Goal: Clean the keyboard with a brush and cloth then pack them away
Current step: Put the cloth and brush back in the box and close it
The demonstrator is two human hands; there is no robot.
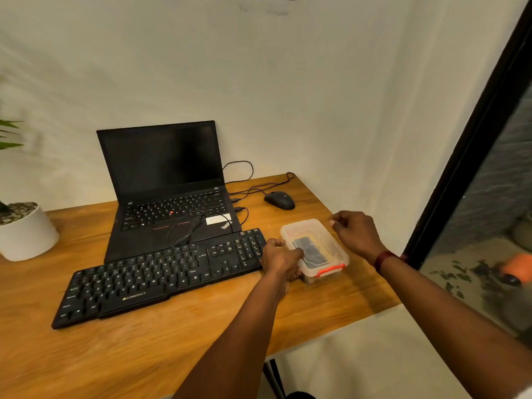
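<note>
Along the front of the wooden desk [144, 355], listed from near to far. Item: black keyboard [161, 272], lying slantwise, its right end just beside the box and untouched by either hand. Item: left hand [280, 262], fingers curled round the near left side of the box, steadying it. Item: clear plastic box [316, 233], lid on, red latch [329, 270] at its near end looking clipped down. A dark object [309, 250] shows through the lid; whether it is the brush I cannot tell, and no cloth can be made out. Item: right hand [357, 231], over the box's far right corner, fingers folded in, nothing visibly held. Item: open laptop [164, 168], screen dark. Item: mouse [279, 200], on its cable, beyond the box. Item: white plant pot [26, 234], far left. Judged step: opening the box to fetch the tools. Advice: keep the left hand pressing the box to the desk, flip each latch fully outward, lift the lid straight up, and avoid nudging the keyboard.
</note>
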